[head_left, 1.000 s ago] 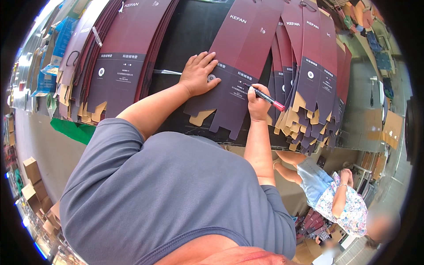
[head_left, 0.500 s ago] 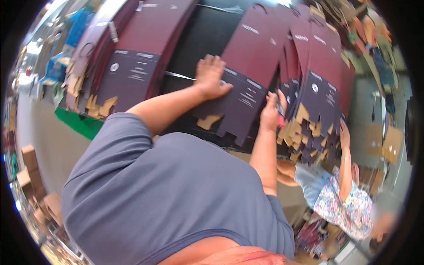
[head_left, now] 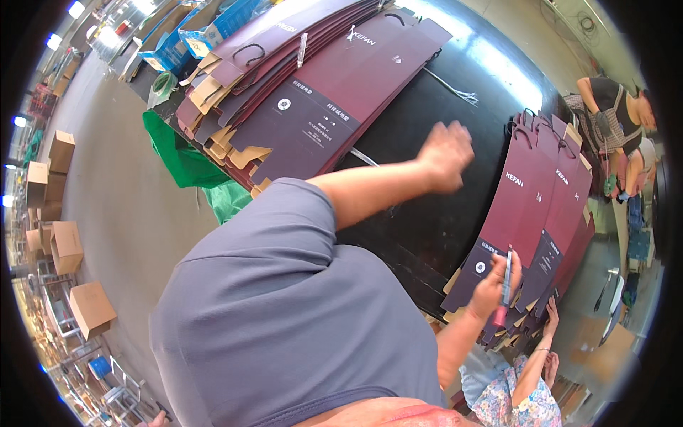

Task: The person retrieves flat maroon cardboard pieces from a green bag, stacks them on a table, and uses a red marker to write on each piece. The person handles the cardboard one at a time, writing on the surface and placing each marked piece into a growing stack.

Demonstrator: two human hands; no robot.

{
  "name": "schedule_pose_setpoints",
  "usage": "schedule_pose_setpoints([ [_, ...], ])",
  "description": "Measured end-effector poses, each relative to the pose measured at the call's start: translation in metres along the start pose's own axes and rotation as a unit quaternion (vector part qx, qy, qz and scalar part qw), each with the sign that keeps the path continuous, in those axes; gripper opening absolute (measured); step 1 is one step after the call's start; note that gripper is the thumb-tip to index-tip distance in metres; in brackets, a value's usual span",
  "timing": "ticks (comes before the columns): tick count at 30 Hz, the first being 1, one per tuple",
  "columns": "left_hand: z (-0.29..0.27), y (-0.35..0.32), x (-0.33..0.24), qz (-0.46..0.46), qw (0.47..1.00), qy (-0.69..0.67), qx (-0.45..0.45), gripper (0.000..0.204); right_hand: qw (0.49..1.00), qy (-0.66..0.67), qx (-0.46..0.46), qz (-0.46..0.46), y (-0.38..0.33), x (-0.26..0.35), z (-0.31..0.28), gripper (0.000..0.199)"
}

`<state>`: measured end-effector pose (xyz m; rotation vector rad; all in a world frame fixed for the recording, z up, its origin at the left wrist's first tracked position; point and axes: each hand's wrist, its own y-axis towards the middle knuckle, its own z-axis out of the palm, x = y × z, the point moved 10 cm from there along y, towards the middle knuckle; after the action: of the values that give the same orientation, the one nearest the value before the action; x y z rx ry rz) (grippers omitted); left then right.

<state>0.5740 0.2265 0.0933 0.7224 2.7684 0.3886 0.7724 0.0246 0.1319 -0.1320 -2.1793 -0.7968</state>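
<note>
My left hand (head_left: 447, 158) hangs over the bare middle of the black table (head_left: 434, 235), blurred by motion, and I cannot make out whether it grips anything. My right hand (head_left: 492, 290) is closed around a slim pen-like tool (head_left: 506, 274) with a pinkish-red end. It is at the near left edge of the right pile of flat maroon cardboard box blanks (head_left: 523, 185), which have dark printed lower panels and black cord handles. A taller pile of similar blanks (head_left: 341, 85) lies to the left, with tan notched flaps at its near end.
A co-worker's hand (head_left: 552, 319) touches the right pile's near end; another person (head_left: 605, 114) is at the far right. White strips (head_left: 452, 87) lie on the table. Blue boxes (head_left: 213, 28) stand far left; green sheeting (head_left: 171, 153) hangs there, and cartons (head_left: 91, 307) stand on the floor.
My left hand has come off the blank in the middle, which now lies with the right pile. My right hand still holds the tool. The view has turned.
</note>
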Motion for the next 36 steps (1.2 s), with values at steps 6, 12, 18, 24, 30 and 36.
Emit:
schedule_pose_setpoints([
  [6,0.009,-0.045,0.210,-0.369,0.913,0.130,0.114,0.061,0.934,-0.212,0.188,-0.217,-0.029,-0.020,0.122,0.032],
  [12,-0.022,-0.034,0.193,-0.332,0.912,0.011,0.239,0.030,0.936,-0.298,0.138,-0.131,0.007,-0.101,0.112,0.033],
  [18,-0.069,0.010,0.060,-0.160,0.968,-0.029,0.188,0.047,0.967,-0.216,0.122,-0.063,0.028,-0.100,0.108,0.030],
  [24,0.024,-0.019,0.070,-0.138,0.973,-0.056,0.176,0.072,0.963,0.243,0.005,0.115,-0.013,-0.097,0.085,0.050],
  [30,0.078,-0.115,0.038,-0.107,0.970,-0.104,0.193,0.097,0.984,0.165,0.051,0.033,-0.046,-0.072,0.105,0.044],
  [36,0.066,-0.121,0.042,-0.100,0.977,-0.048,0.180,0.083,0.989,-0.050,-0.029,-0.138,-0.008,-0.035,0.111,0.044],
])
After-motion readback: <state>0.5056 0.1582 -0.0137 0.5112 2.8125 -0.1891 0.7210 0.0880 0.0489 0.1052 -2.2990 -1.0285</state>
